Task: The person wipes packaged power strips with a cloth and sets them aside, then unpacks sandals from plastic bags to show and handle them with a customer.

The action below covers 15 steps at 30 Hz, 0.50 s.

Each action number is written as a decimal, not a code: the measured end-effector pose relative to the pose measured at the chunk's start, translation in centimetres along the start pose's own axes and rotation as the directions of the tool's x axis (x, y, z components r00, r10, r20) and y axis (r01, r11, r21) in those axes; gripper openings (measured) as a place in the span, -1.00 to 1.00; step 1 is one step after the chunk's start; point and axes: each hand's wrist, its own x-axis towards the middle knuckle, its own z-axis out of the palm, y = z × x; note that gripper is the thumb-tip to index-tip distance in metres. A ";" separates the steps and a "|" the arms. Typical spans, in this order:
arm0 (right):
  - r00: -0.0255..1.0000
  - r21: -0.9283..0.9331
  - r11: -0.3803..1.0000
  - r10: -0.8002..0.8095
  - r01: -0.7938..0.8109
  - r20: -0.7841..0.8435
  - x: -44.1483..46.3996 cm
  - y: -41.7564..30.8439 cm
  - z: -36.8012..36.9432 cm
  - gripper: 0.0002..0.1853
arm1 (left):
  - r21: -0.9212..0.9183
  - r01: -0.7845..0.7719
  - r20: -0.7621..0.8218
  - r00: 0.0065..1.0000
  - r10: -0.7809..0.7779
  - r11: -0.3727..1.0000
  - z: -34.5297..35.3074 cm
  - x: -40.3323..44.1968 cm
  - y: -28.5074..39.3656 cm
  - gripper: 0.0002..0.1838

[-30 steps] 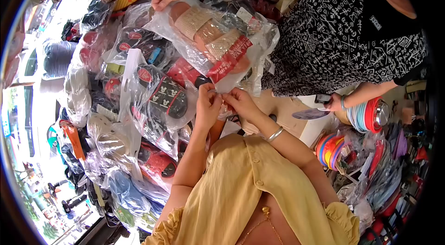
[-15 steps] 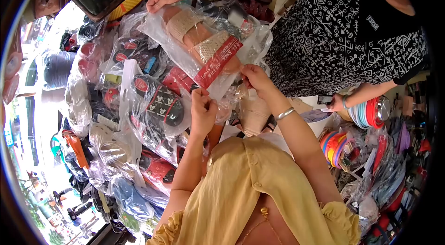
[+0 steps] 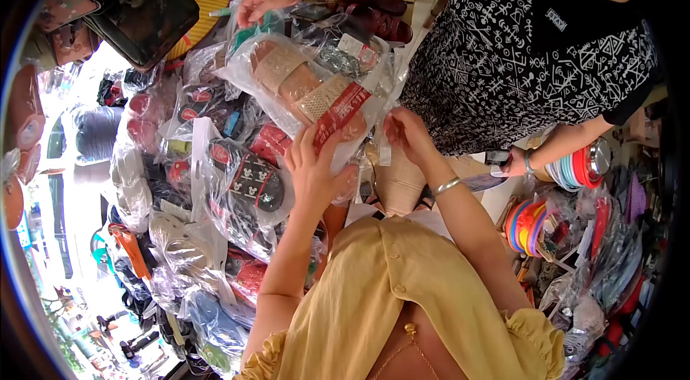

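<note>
A clear plastic bag (image 3: 237,72) holds beige woven-strap sandals (image 3: 280,70) and has a red printed band (image 3: 343,113). It lies over other bagged footwear. My left hand (image 3: 313,175) is at its lower edge, fingers spread and fingertips against the plastic by the band, thumb apart. To the right of the band, my right hand (image 3: 410,134) has its fingers curled together beside thin clear plastic; what they hold, if anything, is too small to tell. A silver bracelet (image 3: 446,187) is on my right wrist. Bagged dark slippers with a mouse pattern (image 3: 253,182) lie left of my left hand.
A person in a black-and-white patterned garment (image 3: 525,57) stands at the upper right, one hand (image 3: 262,5) above the sandal bag, the other (image 3: 516,162) on a small dark device (image 3: 496,157). Dark red sandals (image 3: 374,10) lie behind. Coloured rolls (image 3: 528,228) are at the right.
My left hand has moved up from below the bag and opened its fingers onto it. My right hand has shifted slightly right and down. The other person's hand has come off the bag's top corner.
</note>
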 end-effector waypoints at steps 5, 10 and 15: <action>0.963 0.260 0.966 -0.053 -0.018 0.263 -2.5 2.3 -2.1 -0.77 | 0.074 -0.098 0.039 0.995 0.095 0.992 1.4 2.2 -1.4 -0.64; 0.978 0.248 0.966 0.017 -0.070 0.209 -3.4 1.7 -1.1 -0.76 | -0.009 -0.050 0.067 0.996 0.050 0.999 1.0 2.7 -0.5 -0.82; 0.984 -0.098 0.992 0.090 -0.076 0.154 -2.6 1.8 1.8 -0.76 | -0.146 0.017 0.040 0.999 -0.011 0.989 1.6 2.5 -0.6 -0.90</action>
